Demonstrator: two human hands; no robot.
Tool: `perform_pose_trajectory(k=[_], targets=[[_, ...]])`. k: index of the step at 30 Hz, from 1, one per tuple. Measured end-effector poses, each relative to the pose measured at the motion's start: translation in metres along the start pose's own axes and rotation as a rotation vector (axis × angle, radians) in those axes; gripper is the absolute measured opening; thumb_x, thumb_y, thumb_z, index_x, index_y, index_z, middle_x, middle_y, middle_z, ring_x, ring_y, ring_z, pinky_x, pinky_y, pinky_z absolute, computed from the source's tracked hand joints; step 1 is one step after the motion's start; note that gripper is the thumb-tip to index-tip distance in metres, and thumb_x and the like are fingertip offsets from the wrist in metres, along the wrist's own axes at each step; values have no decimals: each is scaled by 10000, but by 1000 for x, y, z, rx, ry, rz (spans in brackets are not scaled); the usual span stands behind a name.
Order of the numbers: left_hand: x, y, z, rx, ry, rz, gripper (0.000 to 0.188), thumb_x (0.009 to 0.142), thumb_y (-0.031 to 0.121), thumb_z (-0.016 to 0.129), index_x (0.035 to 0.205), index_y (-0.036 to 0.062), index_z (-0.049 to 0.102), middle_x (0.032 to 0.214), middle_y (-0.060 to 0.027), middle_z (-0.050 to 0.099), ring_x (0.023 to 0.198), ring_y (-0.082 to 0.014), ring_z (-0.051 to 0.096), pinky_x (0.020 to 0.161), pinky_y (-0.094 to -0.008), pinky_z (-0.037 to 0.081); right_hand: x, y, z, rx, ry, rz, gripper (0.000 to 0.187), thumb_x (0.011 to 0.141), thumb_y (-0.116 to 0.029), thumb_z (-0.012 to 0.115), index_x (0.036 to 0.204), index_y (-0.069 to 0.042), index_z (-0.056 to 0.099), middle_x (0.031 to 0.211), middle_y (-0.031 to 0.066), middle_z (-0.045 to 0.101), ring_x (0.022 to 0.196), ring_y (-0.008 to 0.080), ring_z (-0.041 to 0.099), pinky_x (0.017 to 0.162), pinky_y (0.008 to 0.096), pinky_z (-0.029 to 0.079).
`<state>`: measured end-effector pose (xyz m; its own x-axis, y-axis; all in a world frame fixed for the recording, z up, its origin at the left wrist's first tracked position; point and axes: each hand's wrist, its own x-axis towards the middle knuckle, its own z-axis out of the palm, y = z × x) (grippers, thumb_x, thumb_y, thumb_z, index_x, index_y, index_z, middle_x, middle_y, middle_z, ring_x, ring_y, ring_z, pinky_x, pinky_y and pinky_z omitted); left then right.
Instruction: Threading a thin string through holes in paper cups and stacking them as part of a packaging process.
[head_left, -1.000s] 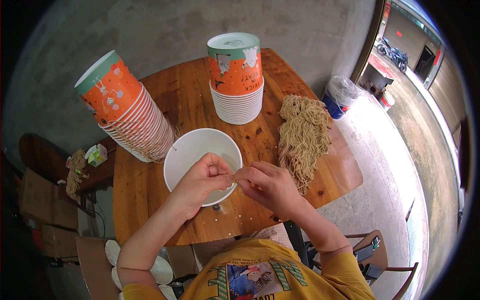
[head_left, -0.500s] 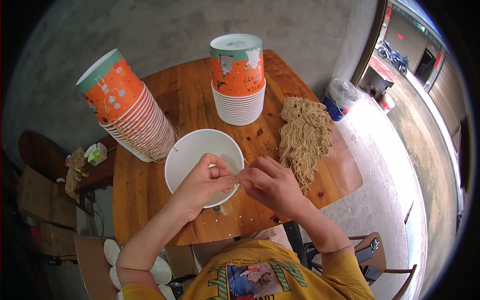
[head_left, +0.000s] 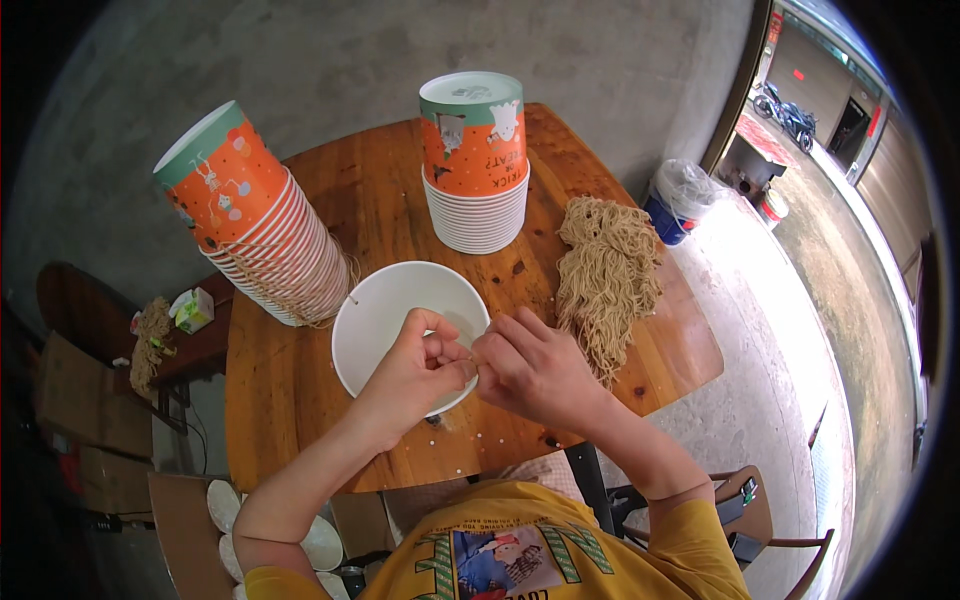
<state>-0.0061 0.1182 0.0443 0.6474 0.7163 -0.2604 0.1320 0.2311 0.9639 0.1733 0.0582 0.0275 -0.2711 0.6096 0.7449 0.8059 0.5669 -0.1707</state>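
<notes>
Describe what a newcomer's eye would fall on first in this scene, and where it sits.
Probably the left stack of paper buckets, slanting in this view, and the far stack, bottoms up at the back of the wooden table, both topped in bright orange and green. Next comes the open white bucket mid-table, with the left grip and right grip close together. The shaggy tan cord bundle fills the right side.

1. Grey wall [head_left: 340,80], back.
2. White-and-green box [head_left: 195,312] on low brown bench [head_left: 203,345], left.
3. Cardboard boxes [head_left: 85,395], far left.
4. Blue bucket [head_left: 667,218], clear plastic bag [head_left: 686,183] at its top, on floor [head_left: 690,430], right.
5. Motorcycle [head_left: 789,114] outside, upper right.
6. Wooden chair [head_left: 765,512], lower right, dark flat items on seat.
</notes>
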Motion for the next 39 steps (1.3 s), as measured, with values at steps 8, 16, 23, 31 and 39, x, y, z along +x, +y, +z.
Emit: perform_pose_trajectory(k=[8,16,23,31,39], targets=[[3,-3,0,65,0,70,312,903,32,617,1125,54,398,999,-67,571,911,-118,549,810,-267,468,-7,8,1,492,-92,272,81,808,-6,587,880,-13,550,845,102,554,686,247,566,560,287,478],[2,1,2,24,14,81,302,910,36,608,1120,54,391,968,-57,576,872,-100,546,777,-247,466,-7,0,-12,558,-173,424,146,806,-14,652,936,-9,586,860,60,577,695,168,597,583,284,497],[2,-3,5,117,7,144,278,914,34,586,1103,46,382,953,-53,575,846,-88,541,740,-244,465,-4,-4,-11,435,-204,449,89,837,-80,651,896,-39,599,797,25,598,699,152,595,582,291,493],[4,-6,2,108,-10,182,251,908,28,586,1082,43,406,958,-48,572,849,-86,545,744,-240,462,-4,13,-18,1206,-418,1036,203,913,-240,622,980,-49,607,837,-23,621,761,66,566,659,238,474],[5,-3,3,56,-14,144,250,903,11,587,1079,48,413,952,-36,566,859,-79,535,753,-235,452,-8,-2,-16,801,-270,698,121,913,-146,641,939,-36,600,819,-11,627,692,66,592,609,225,477]])
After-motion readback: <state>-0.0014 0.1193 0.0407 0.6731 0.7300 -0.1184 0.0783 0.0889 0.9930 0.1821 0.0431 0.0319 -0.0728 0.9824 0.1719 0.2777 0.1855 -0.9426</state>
